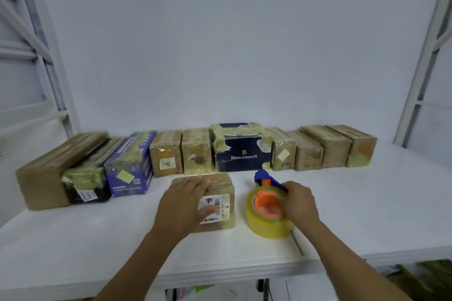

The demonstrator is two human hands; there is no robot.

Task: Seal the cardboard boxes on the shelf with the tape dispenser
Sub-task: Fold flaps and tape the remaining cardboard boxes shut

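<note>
Yellowish tape fills the tape dispenser (267,217), which sits just right of the small cardboard box (221,187) at the front of the shelf (379,215). Your right hand (299,205) curls round its handle; your left hand (184,203) lies flat, fingers spread, on the box. Press down firmly as you draw tape along the seam. Behind, a row of taped boxes (244,154) stands at the back.
</note>
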